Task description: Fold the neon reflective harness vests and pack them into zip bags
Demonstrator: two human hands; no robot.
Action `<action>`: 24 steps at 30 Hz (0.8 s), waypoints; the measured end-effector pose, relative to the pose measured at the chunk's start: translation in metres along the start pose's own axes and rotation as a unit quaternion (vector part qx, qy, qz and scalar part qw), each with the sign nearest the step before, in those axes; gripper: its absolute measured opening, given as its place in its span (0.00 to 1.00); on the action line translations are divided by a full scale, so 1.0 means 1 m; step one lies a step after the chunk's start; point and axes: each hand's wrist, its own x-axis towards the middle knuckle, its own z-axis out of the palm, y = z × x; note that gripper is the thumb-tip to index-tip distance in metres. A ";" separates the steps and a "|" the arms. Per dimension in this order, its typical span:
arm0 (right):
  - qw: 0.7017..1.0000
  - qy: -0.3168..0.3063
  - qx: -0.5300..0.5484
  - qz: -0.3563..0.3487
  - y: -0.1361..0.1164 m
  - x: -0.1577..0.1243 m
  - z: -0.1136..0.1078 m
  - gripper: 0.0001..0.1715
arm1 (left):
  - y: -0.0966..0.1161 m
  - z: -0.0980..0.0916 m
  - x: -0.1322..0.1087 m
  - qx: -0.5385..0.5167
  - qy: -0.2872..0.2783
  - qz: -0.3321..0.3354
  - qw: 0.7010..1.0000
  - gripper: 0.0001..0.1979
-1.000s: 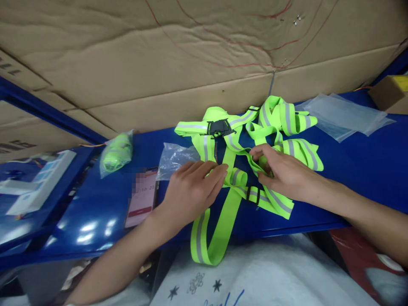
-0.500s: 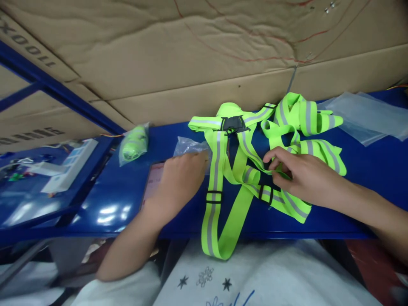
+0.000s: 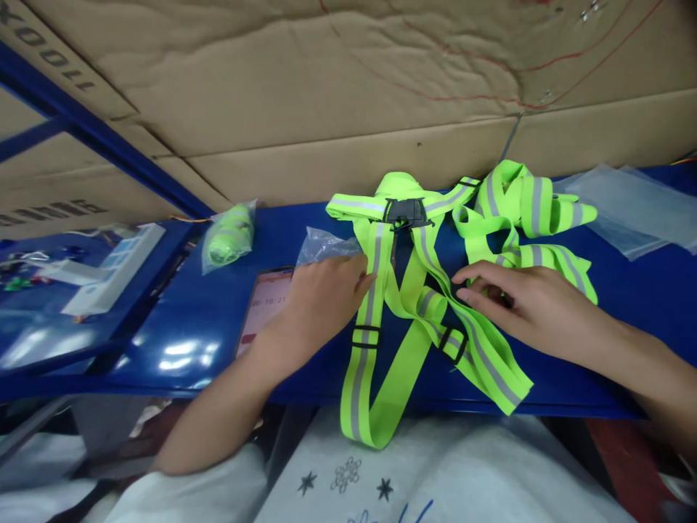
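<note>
A neon-green reflective harness vest (image 3: 375, 305) with grey stripes and a black buckle (image 3: 406, 213) lies spread on the blue table, one loop hanging past the front edge. My left hand (image 3: 327, 305) is curled at its left strap, thumb over the strap's edge; the other fingers are mostly hidden beneath the hand. My right hand (image 3: 512, 298) is beside the middle strap, thumb and index finger apart, fingertips close to the strap's edge. A loose strap end (image 3: 501, 378) slants below that hand. Black slide adjusters (image 3: 366, 336) sit on the straps.
More bundled green strap (image 3: 526, 200) lies behind my right hand, by clear plastic bags (image 3: 626, 203). A phone (image 3: 266, 301) and another plastic bag (image 3: 324, 247) are near my left hand. Farther left are a bagged green roll (image 3: 229, 236) and a white power strip (image 3: 114, 272). Cardboard (image 3: 327, 145) backs the table.
My left hand has moved right onto the left strap, exposing more of the phone. The strap end by my right hand has dropped and now points toward the front edge; the right fingers have loosened.
</note>
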 end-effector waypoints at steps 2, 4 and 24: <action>0.998 0.053 -0.022 0.010 0.006 0.001 -0.013 0.17 | -0.018 -0.005 0.001 -0.023 -0.002 -0.013 1.000 0.11; 0.993 0.105 -0.052 0.020 0.017 0.006 -0.033 0.17 | -0.047 -0.013 0.007 -0.073 0.002 -0.032 0.997 0.12; 0.968 0.012 -0.162 0.190 0.102 0.174 -0.062 0.17 | -0.131 0.050 0.147 -0.445 -0.171 -0.176 0.861 0.21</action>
